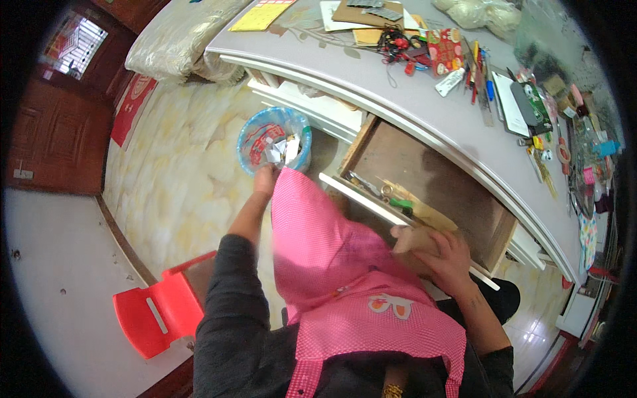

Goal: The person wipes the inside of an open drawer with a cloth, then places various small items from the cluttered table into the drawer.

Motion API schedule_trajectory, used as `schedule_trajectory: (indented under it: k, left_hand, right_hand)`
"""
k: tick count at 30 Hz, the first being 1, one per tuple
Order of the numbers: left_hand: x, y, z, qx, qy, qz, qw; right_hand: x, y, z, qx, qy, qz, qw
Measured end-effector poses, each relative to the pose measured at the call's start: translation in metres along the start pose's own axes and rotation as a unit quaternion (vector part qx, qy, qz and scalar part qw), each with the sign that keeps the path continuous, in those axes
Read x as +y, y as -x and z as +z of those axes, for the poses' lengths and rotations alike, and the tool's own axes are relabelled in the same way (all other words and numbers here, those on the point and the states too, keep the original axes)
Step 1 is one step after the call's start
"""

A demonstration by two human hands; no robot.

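Observation:
My left hand is at the near rim of a waste bin lined with a blue bag, next to the pointed edge of my pink checked apron; its fingers are mostly hidden. White paper scraps lie in the bin. My right hand holds a blurred brown piece, perhaps paper or cardboard, at the front of an open wooden drawer. Inside the drawer, along its front, lie a green-handled tool, a metal ring and a tan sheet.
The desk top above the drawer bears cables, a white tube, pens, a white tablet-like object and many small items at the right. A red plastic chair stands at the lower left. A plastic-covered seat is at the upper left.

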State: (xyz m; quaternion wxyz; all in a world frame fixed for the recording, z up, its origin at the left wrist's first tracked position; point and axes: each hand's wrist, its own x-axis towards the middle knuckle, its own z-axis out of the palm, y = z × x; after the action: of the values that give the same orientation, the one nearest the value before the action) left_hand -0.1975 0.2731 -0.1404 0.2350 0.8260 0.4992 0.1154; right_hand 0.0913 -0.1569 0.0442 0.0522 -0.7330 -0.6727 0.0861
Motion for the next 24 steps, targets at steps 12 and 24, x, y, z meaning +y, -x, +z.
schedule_trajectory:
  k: [12, 24]
  left_hand:
    - [0.009, -0.015, -0.013, 0.081, 0.123, -0.015, 0.989]
    - [0.174, 0.038, -0.083, 0.167, 0.268, 0.047, 0.948]
  right_hand:
    - [-0.007, -0.016, 0.002, 0.018, -0.003, -0.049, 0.999]
    - [-0.074, -0.142, 0.034, 0.159, 0.092, -0.146, 0.972]
